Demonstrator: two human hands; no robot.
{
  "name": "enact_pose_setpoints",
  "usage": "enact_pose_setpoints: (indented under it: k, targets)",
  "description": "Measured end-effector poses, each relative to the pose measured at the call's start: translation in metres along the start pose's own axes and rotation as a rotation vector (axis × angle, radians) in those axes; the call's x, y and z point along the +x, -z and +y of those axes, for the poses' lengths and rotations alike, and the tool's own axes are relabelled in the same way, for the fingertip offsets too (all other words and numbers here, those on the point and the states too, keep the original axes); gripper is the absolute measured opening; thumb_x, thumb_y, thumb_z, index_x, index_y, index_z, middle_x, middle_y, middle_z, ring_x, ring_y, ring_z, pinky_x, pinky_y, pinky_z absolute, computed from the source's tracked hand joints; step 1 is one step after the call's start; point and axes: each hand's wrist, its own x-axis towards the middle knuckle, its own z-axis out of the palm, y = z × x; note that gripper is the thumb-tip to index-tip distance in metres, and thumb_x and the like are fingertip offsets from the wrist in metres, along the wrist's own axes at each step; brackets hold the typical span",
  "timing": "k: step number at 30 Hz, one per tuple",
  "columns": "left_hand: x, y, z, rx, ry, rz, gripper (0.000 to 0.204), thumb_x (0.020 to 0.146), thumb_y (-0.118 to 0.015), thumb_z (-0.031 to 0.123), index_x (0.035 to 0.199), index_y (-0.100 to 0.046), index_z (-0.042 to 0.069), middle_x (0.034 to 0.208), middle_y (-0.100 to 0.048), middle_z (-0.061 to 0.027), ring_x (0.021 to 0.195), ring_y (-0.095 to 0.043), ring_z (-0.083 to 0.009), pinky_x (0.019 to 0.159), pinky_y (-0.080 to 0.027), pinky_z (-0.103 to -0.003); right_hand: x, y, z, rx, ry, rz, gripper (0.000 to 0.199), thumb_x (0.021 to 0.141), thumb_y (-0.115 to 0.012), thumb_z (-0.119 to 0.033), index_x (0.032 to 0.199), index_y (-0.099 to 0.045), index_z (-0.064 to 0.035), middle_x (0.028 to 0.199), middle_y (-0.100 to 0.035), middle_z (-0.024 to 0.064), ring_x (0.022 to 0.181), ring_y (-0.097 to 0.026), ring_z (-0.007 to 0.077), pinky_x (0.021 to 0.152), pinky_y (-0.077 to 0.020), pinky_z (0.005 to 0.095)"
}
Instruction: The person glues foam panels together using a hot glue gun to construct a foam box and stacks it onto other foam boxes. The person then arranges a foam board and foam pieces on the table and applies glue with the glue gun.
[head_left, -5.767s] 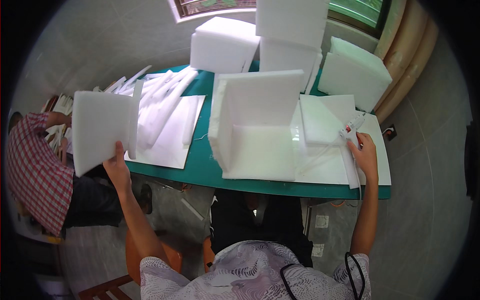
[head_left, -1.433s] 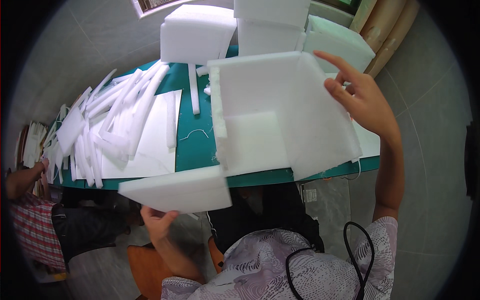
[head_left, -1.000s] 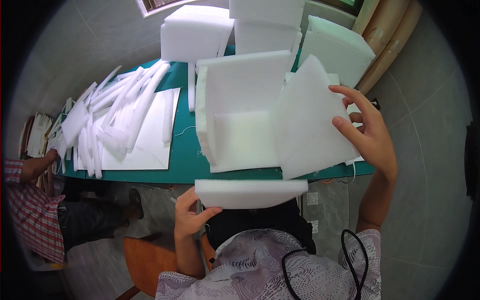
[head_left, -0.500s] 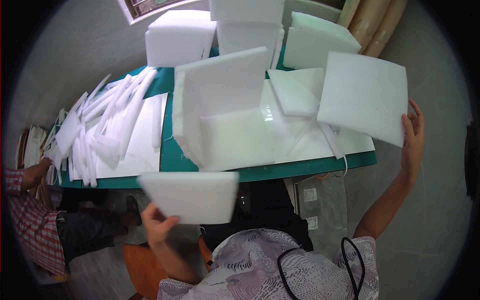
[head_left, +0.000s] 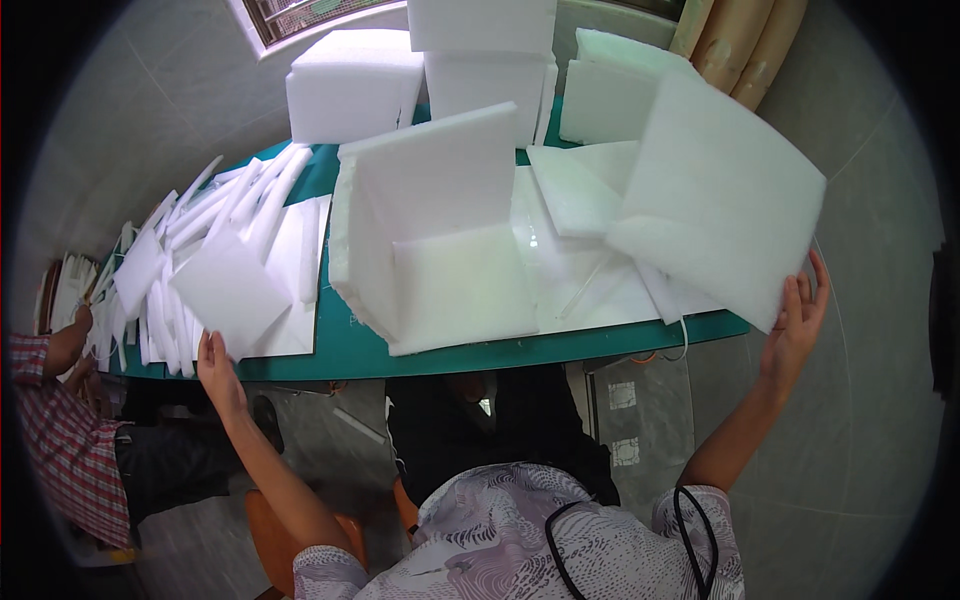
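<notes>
My left hand (head_left: 219,376) is closed on the lower edge of a small white foam sheet (head_left: 232,290), above a heap of foam strips at the table's left. My right hand (head_left: 795,315) grips a larger white foam sheet (head_left: 725,200) by its lower right corner; the sheet is tilted over the right part of the table. Between my hands stands a partly assembled white foam box (head_left: 430,170), with a base, a back wall and a left wall. A flat foam piece (head_left: 585,185) lies partly under the sheet in my right hand.
Foam strips (head_left: 205,215) cover the left of the green table (head_left: 360,366). White foam blocks (head_left: 350,95) line the far edge, beside large brown rolls (head_left: 735,40). Another person (head_left: 70,430) stands at the left. A wooden stool (head_left: 275,530) is near my left elbow.
My left hand has carried the small sheet left and away from me, over the strips. The larger sheet has turned and lowered, with my right hand moving slightly left and nearer.
</notes>
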Motion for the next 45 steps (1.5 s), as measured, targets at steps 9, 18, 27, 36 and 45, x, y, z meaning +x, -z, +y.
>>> enact_pose_setpoints:
  k: [9, 18, 27, 36, 45]
  targets:
    - [-0.014, 0.001, -0.003, 0.266, -0.276, 0.179, 0.047, 0.079, -0.071, -0.005, 0.122, -0.055, 0.001, 0.108, -0.051, -0.0094, 0.082, -0.056, -0.0152, 0.079, -0.049, -0.027, -0.020, 0.046, 0.006, 0.071, 0.070, 0.415, 0.049, 0.094, -0.058, -0.014, 0.136, -0.036, -0.0023, 0.116, -0.056, 0.0112, 0.109, -0.052, 0.0183, 0.095, -0.0423, 0.0317]
    - [-0.108, -0.020, 0.030, -0.045, -0.237, 0.075, 0.035, 0.080, -0.070, -0.007, 0.111, -0.056, -0.001, 0.098, -0.056, -0.0058, 0.087, -0.058, -0.0125, 0.080, -0.049, -0.023, -0.038, 0.038, 0.023, 0.176, -0.077, 0.381, 0.051, 0.094, -0.059, -0.015, 0.138, -0.034, -0.0038, 0.123, -0.053, 0.0122, 0.115, -0.051, 0.0200, 0.099, -0.0398, 0.0330]
    - [-0.265, -0.149, 0.088, -0.341, 0.176, -0.950, 0.071, 0.074, -0.078, 0.048, 0.120, -0.055, -0.002, 0.109, -0.063, -0.0153, 0.099, -0.064, -0.0229, 0.077, -0.055, -0.038, -0.106, -0.034, 0.035, 0.457, -0.258, -0.296, 0.081, 0.085, -0.067, -0.011, 0.145, -0.013, -0.0051, 0.138, -0.044, 0.0189, 0.114, -0.054, 0.0199, 0.092, -0.0466, 0.0337]
    - [-0.263, -0.116, 0.054, -0.177, 0.063, -1.010, 0.043, 0.074, -0.081, 0.019, 0.109, -0.064, 0.000, 0.106, -0.067, -0.0139, 0.097, -0.065, -0.0263, 0.081, -0.051, -0.033, -0.080, -0.079, 0.019, 0.064, -0.248, -0.804, 0.054, 0.083, -0.066, -0.004, 0.130, -0.042, -0.0014, 0.120, -0.055, 0.0143, 0.107, -0.058, 0.0226, 0.089, -0.0477, 0.0345]
    - [-0.226, -0.083, 0.054, -0.195, -0.004, -1.340, 0.052, 0.080, -0.068, 0.028, 0.117, -0.061, -0.007, 0.117, -0.062, -0.0251, 0.110, -0.062, -0.0347, 0.093, -0.050, -0.039, -0.016, -0.197, 0.068, -0.908, 0.593, -0.704, 0.054, 0.077, -0.073, -0.017, 0.125, -0.052, -0.0030, 0.106, -0.060, 0.0155, 0.098, -0.057, 0.0322, 0.082, -0.0474, 0.0405]
